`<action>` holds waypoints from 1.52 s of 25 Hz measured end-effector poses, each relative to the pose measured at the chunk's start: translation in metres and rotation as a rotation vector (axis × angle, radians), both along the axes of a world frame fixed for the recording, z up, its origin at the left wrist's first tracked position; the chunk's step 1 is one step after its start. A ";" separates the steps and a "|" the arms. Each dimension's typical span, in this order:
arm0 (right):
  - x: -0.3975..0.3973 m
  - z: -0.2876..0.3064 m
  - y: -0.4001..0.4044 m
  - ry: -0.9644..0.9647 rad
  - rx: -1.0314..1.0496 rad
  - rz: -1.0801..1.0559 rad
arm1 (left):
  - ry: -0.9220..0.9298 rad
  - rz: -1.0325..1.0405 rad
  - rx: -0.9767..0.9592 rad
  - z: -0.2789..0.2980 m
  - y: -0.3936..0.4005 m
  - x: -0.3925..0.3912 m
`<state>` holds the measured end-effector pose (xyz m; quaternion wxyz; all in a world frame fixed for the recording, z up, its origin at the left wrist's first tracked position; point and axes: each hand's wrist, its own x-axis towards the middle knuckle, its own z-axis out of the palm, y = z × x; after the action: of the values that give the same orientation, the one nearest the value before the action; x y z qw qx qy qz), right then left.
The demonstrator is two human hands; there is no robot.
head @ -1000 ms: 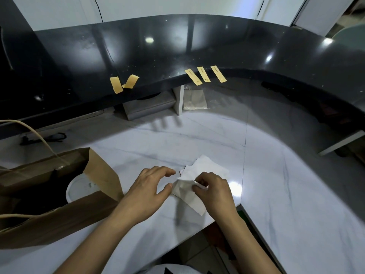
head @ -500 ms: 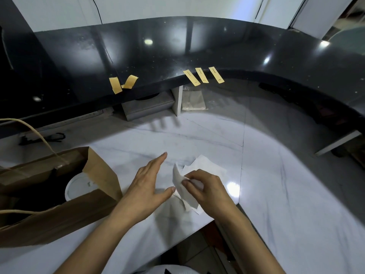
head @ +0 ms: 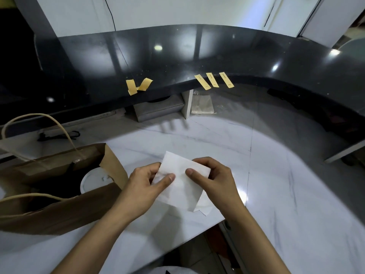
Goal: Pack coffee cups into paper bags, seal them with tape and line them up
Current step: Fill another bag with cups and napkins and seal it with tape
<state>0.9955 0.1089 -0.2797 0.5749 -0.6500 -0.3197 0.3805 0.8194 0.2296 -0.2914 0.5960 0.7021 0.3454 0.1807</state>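
A white paper napkin (head: 178, 180) is held above the white marble counter (head: 276, 194), near its front edge, and is pinched from both sides. The left hand (head: 145, 186) grips its left edge, thumb on top and curled fingers behind; the right hand (head: 214, 179) grips the right edge in the same way. A brown paper bag (head: 59, 204) is lying on its side just left of the hands, and a white cup lid (head: 94, 179) is seen inside its mouth. Yellow tape strips (head: 214, 81) are stuck on the edge of the black upper counter (head: 177, 56)
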 end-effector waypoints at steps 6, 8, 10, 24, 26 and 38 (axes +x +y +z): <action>-0.023 0.000 0.017 0.214 0.004 0.070 | -0.147 0.128 -0.065 0.019 0.002 -0.021; -0.028 -0.001 0.023 0.200 0.012 0.077 | -0.150 0.156 -0.075 0.024 0.001 -0.028; -0.029 -0.005 0.027 0.194 0.015 0.097 | -0.146 0.174 -0.081 0.027 0.000 -0.034; -0.013 -0.114 -0.003 -0.949 -0.753 0.076 | 0.096 0.112 0.120 0.022 -0.022 -0.034; -0.011 -0.114 -0.003 -0.988 -0.776 0.117 | 0.114 0.084 0.120 0.020 -0.025 -0.031; -0.006 -0.060 -0.001 -0.599 -0.390 -0.265 | 0.220 0.095 0.037 0.017 -0.023 -0.030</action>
<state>0.9895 0.1076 -0.3396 0.3660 -0.8653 -0.3081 0.1498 0.7898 0.2063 -0.2748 0.5321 0.7115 0.4380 0.1372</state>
